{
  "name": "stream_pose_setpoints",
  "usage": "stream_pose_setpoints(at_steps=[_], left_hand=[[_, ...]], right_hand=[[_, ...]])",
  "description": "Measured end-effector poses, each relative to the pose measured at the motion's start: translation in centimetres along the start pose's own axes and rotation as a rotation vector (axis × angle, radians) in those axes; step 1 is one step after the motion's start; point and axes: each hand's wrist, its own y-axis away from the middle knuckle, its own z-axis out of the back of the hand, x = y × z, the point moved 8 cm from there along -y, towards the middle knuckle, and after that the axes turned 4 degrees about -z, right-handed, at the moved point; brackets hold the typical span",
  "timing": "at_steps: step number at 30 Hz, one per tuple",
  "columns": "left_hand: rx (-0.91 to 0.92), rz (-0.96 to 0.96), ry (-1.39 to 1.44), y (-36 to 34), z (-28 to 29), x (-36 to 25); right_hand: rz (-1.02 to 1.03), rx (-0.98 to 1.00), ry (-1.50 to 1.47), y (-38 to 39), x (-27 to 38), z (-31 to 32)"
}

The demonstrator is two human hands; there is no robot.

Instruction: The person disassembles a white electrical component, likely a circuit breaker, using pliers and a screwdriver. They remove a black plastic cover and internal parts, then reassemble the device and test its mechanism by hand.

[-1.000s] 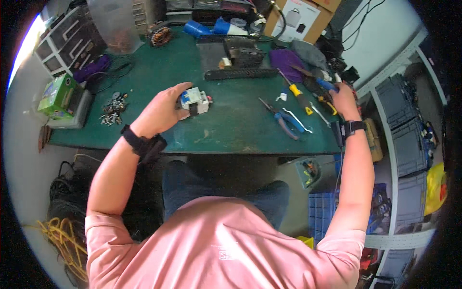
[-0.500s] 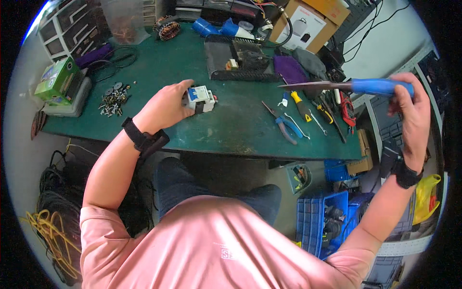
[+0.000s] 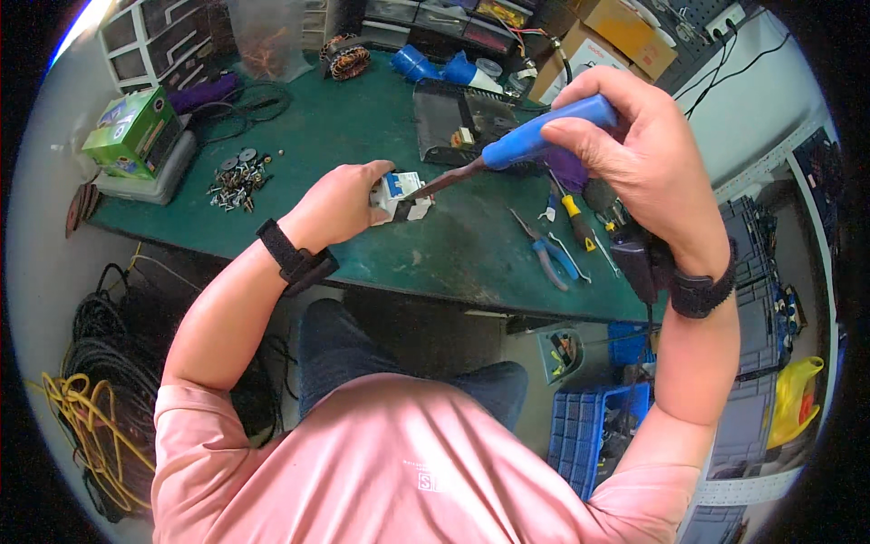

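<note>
My left hand (image 3: 337,207) is closed around a small white circuit breaker (image 3: 399,186) with a blue part on top and a black patch on its front side, resting on the green workbench (image 3: 381,258). In my right hand (image 3: 634,150) is a blue-handled tool (image 3: 544,131) with a long, dark, tapering blade, held by the handle and slanting down to the left. Its tip meets the breaker or sits just above it; contact is hard to tell. Right of the breaker lie pliers with blue grips (image 3: 546,256) and a yellow-and-black screwdriver (image 3: 578,222).
A pile of screws and washers (image 3: 241,181) lies left of my left hand, by a green box (image 3: 131,136). Behind are a black tray (image 3: 439,122), a copper-wound coil (image 3: 346,59) and a cardboard box (image 3: 625,41). Blue crates (image 3: 575,431) stand below the bench's right end.
My right hand has swung left and inward with the blue-handled tool, bringing its blade tip from over the right side to the breaker. My left hand still holds the breaker.
</note>
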Motion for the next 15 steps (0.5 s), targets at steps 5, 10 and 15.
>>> stream_pose_setpoints(at_steps=[5, 10, 15], left_hand=[[-0.006, -0.004, -0.002, 0.1, 0.0, 0.2], [0.006, 0.000, 0.008, 0.1, -0.1, 0.1], [0.006, -0.086, -0.082, 0.3, 0.0, 0.1]], right_hand=[[0.028, 0.000, -0.005, -0.2, 0.4, -1.0], [0.024, -0.041, 0.034, 0.4, 1.1, -1.5], [0.249, -0.141, 0.251, 0.9, 3.8, -2.4]])
